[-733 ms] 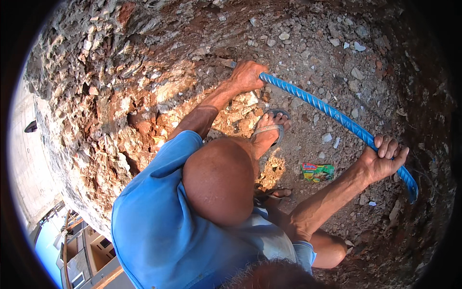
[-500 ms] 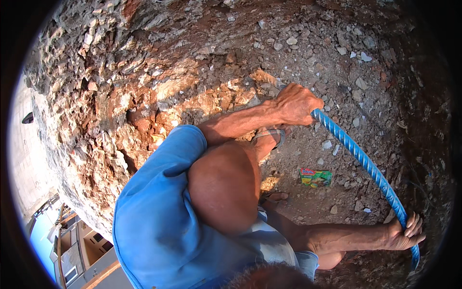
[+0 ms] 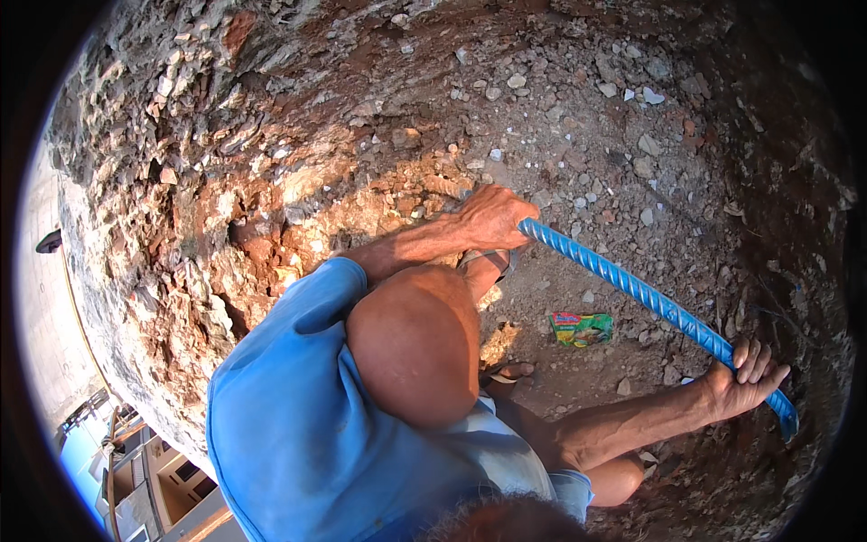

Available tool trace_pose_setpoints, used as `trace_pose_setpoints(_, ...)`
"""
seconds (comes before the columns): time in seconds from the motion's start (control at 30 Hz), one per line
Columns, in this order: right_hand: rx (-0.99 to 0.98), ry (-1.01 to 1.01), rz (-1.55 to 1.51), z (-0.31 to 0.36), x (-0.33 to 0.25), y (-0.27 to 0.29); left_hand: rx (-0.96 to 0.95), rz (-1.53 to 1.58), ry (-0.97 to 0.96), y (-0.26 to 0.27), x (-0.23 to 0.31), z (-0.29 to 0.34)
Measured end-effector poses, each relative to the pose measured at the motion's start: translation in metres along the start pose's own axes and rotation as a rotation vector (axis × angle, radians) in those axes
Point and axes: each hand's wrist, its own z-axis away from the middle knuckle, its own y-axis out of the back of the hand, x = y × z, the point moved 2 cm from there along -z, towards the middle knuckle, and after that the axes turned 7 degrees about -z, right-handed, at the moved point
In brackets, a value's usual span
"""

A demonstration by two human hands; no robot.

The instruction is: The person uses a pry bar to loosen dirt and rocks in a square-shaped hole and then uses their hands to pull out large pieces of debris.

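Both of my hands are closed around a blue, spirally ribbed crowbar (image 3: pixel 632 285), which slants from upper left down to the right. My left hand (image 3: pixel 495 219) grips its upper left part, close to the broken earth. Just past that fist the bar's far end is hard to make out. My right hand (image 3: pixel 745 384) wraps the bar near its lower right end, where a flattened, bent tip sticks out below the fingers. My bare knee (image 3: pixel 415 348) and blue sleeve (image 3: pixel 298 406) lie left of the bar.
A rough bank of crumbly earth and stones (image 3: pixel 208 181) rises at the left and far side. A green and red packet (image 3: pixel 581 329) lies on the gravelly ground near my feet (image 3: pixel 488 271). Dark, rooty soil (image 3: pixel 786 262) borders the right. Buildings (image 3: pixel 163 479) appear at lower left.
The crowbar has shifted left along its length with both hands on it. My left hand is lower and further left, and my right hand is higher.
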Motion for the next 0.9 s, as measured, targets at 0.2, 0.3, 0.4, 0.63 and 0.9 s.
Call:
trace_pose_setpoints(0.2,-0.056,0.349,0.128,0.057,-0.163,-0.039,0.151,-0.005,-0.450,0.025,0.102,-0.099)
trace_pose_setpoints(0.3,-0.098,0.504,0.147,0.078,-0.226,-0.039,0.143,-0.027,-0.525,0.031,0.129,-0.118)
trace_pose_setpoints(0.4,-0.037,0.389,0.144,0.070,-0.125,-0.035,0.160,0.059,-0.499,-0.013,0.073,-0.133)
trace_pose_setpoints(0.63,0.715,0.331,0.160,0.025,-0.001,0.113,-0.052,-0.212,-0.291,-0.057,-0.015,-0.129)
trace_pose_setpoints(0.9,0.238,0.280,-0.053,0.060,-0.076,0.110,-0.047,-0.188,-0.260,-0.031,0.039,-0.085)
